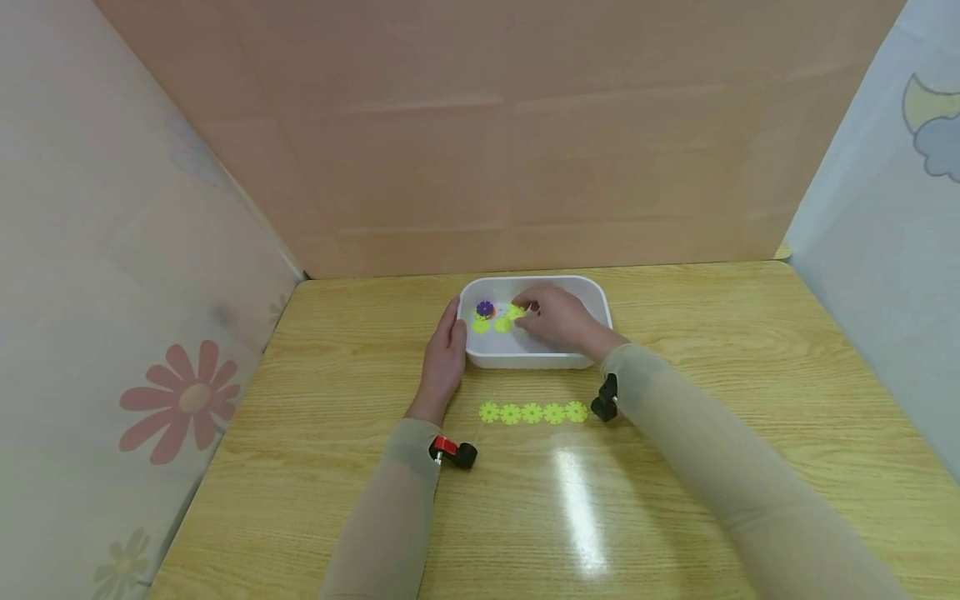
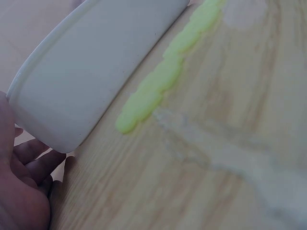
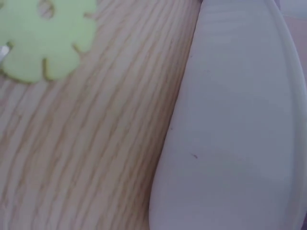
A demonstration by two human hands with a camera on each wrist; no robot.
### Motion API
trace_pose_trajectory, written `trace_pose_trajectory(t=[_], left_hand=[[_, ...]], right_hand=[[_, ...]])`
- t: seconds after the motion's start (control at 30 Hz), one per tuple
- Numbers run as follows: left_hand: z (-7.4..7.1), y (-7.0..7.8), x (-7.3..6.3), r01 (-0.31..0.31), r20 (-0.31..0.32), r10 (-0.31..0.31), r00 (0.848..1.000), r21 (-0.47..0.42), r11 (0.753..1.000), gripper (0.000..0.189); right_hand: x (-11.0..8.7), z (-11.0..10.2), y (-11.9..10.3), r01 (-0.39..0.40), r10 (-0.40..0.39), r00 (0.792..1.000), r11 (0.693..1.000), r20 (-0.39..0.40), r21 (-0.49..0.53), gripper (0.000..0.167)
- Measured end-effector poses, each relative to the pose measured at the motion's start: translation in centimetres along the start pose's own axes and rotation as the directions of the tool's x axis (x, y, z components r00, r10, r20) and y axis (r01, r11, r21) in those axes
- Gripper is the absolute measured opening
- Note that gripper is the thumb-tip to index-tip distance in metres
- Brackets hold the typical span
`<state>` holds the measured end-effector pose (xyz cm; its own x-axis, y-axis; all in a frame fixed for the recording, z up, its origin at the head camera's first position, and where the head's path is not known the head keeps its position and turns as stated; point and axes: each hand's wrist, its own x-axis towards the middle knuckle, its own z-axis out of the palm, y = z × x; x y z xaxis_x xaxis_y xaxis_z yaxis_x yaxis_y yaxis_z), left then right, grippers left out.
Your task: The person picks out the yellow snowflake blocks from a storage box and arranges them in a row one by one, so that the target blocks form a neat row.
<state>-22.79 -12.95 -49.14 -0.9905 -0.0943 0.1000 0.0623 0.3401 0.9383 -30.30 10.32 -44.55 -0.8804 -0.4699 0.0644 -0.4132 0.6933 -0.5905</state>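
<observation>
While the left hand [image 1: 442,360] rested against a white plastic tray [image 1: 532,361], the right hand [image 1: 561,318] pinched a yellow notched disc [image 1: 517,311], apparently mid-pick, needing a lift.

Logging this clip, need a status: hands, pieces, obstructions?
Left hand holding white tray at its left end. Right hand pinching yellow disc inside it. Five yellow discs lined up in front. No obstruction seen.

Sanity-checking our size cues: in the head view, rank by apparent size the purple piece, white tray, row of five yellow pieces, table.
Largest to smallest:
1. Table
2. White tray
3. Row of five yellow pieces
4. Purple piece
</observation>
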Motion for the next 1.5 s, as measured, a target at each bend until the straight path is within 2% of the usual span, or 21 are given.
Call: trace_pose_trajectory(t=[0.37,0.8,1.23,1.5], left_hand=[[0.0,0.0,0.0,0.005,0.005,-0.005,1.0,-0.005,1.0,0.057],[0.0,0.0,-0.1,0.006,0.003,-0.006,1.0,-0.01,1.0,0.057],[-0.1,0.0,-0.1,0.005,0.011,-0.005,1.0,-0.015,1.0,0.058],[-0.1,0.0,-0.1,0.003,0.008,-0.003,1.0,-0.009,1.0,0.057]], right_hand=[[-1.7,-1.9,-1.1,0.093,-0.097,0.992,0.994,-0.084,-0.05,0.038],[-5.1,-3.4,-2.1,0.188,-0.196,0.968,0.98,-0.159,-0.062,0.036],[-9.9,-4.8,-2.0,0.158,-0.169,0.961,0.985,-0.217,-0.066,0.032],[-12.6,-5.3,-1.1,0.139,-0.152,0.965,0.987,-0.211,-0.076,0.034]])
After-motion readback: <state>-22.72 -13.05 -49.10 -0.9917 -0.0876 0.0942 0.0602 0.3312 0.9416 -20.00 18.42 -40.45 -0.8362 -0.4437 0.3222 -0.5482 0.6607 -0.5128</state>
